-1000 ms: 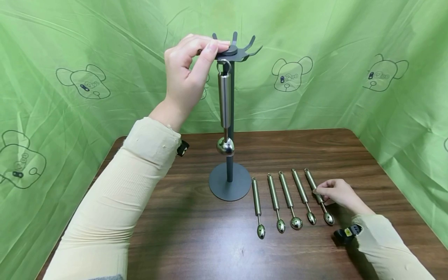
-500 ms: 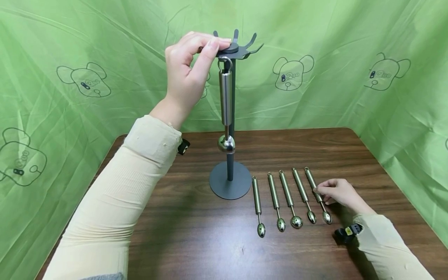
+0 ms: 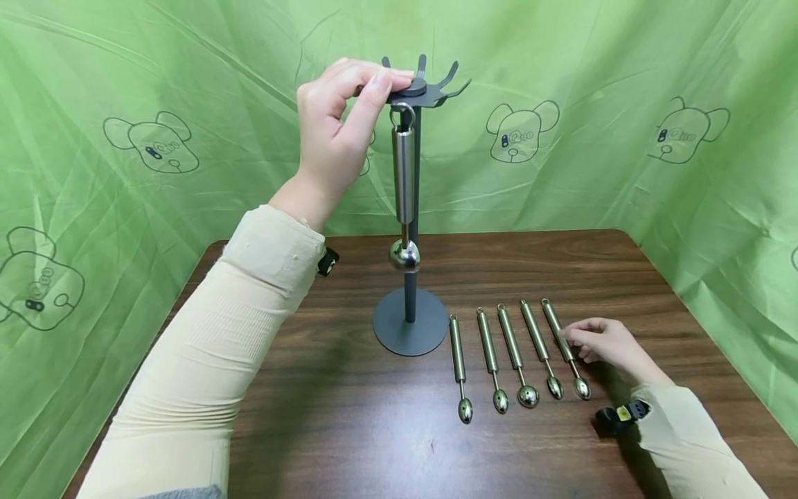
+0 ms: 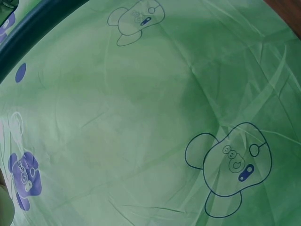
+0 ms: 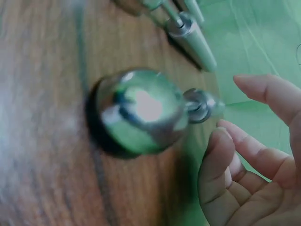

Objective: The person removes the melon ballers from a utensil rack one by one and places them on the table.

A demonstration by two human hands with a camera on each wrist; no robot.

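In the head view, my left hand holds the top of a dark grey hook stand, thumb and fingers at its hub and left-hand hooks. From a front hook a metal melon baller hangs by its ring, bowl downward. My right hand is beside the rightmost melon baller on the table. The right wrist view has that baller's shiny bowl up close, with thumb and fingers parted near its handle. Neither left hand nor stand hooks are clear in the left wrist view.
Several more melon ballers lie in a row, bowls toward me, right of the stand's round base. The brown wooden table carries everything. Green cloth with printed bear faces surrounds it at the back and sides.
The rightmost melon baller's bowl end has shifted slightly left. My right hand has eased slightly right, away from its handle. The left hand stays at the stand's top.
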